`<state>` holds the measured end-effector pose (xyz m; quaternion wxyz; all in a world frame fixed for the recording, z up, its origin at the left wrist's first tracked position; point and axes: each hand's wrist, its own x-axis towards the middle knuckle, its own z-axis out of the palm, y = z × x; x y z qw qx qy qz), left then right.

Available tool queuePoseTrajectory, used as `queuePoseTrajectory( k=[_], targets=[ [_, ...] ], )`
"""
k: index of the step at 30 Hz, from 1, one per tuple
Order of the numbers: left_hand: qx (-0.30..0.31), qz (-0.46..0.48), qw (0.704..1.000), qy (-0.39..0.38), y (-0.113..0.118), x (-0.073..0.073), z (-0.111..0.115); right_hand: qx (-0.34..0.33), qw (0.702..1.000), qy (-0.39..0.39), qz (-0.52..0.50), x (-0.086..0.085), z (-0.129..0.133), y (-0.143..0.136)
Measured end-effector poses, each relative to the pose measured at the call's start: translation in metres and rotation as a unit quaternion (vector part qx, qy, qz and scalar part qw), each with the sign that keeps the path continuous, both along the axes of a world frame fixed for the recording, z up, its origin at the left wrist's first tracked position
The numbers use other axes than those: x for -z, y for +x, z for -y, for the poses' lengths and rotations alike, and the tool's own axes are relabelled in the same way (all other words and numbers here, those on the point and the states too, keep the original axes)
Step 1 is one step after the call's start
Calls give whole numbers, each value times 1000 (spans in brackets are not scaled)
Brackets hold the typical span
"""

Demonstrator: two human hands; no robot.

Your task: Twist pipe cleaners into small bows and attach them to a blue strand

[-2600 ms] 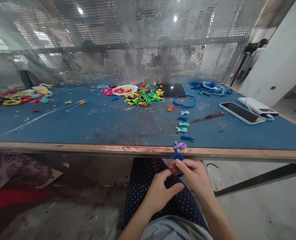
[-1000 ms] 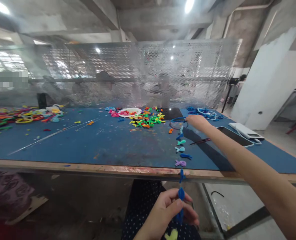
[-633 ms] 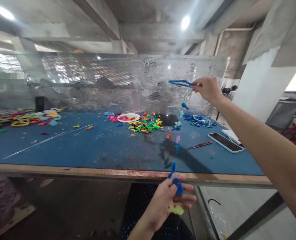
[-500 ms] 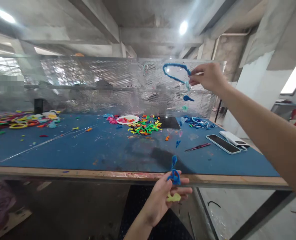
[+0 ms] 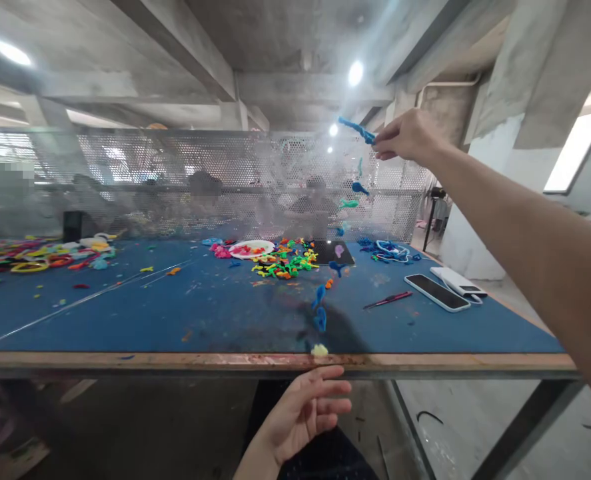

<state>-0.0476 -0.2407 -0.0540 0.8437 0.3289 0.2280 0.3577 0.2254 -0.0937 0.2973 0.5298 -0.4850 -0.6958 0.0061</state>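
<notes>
My right hand point(image 5: 409, 139) is raised at the upper right, its fingers pinched on a twisted blue fuzzy loop point(image 5: 358, 130). From it hangs a strand of small fuzzy shapes, with a dark blue piece point(image 5: 359, 188) and a green piece point(image 5: 348, 204) near the top. Farther down come a purple piece point(image 5: 339, 251), several blue pieces point(image 5: 320, 319) and a pale yellow piece point(image 5: 320, 350) at the bottom end. The line joining them is too thin to make out. Just under the yellow piece, my left hand point(image 5: 305, 407) is open with loosely spread fingers, holding nothing.
On the blue tabletop point(image 5: 125, 320) lie a pile of colourful pieces point(image 5: 285, 261), a white plate point(image 5: 232, 251), a dark tablet point(image 5: 325, 253) and blue pieces point(image 5: 390, 251). Toward the right are tweezers point(image 5: 388, 300), a phone point(image 5: 436, 292) and a power bank point(image 5: 458, 283). Behind stands a perforated metal screen point(image 5: 175, 160).
My left hand has let go of the lower pieces and dropped away, so the strand hangs free. My right hand has shifted slightly left and up; the loop has turned edge-on.
</notes>
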Motion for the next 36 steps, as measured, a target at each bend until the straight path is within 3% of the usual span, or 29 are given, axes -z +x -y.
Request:
queuePoseTrajectory(
  k=[4, 7, 14, 21, 23, 26, 29, 33, 36],
  targets=[
    [16, 24, 1000, 1, 3, 16, -3, 121, 990, 48, 55, -13, 4, 3],
    [34, 38, 998, 39, 7, 28, -4, 165, 978, 87, 90, -22, 12, -5],
    [63, 66, 992, 90, 4, 25, -2, 92, 989, 20, 111, -14, 17, -33],
    [75, 73, 985, 138, -5, 18, -3, 93, 988, 8, 127, 5, 3, -21],
    [73, 55, 985, 149, -7, 5, -4, 89, 988, 4, 125, 9, 1, -18],
    [43, -12, 986, 162, -8, -33, -8, 94, 987, 8, 132, 13, 1, -19],
    [-87, -78, 975, 190, -3, -83, -24, 78, 986, 5, 144, 14, 4, -23],
    [-271, -49, 930, 245, 18, -132, -77, 24, 990, -17, 139, 18, 6, -35],
    [-287, -33, 926, 243, 37, -146, -124, 0, 995, 1, 101, 23, 0, -43]
  ],
)
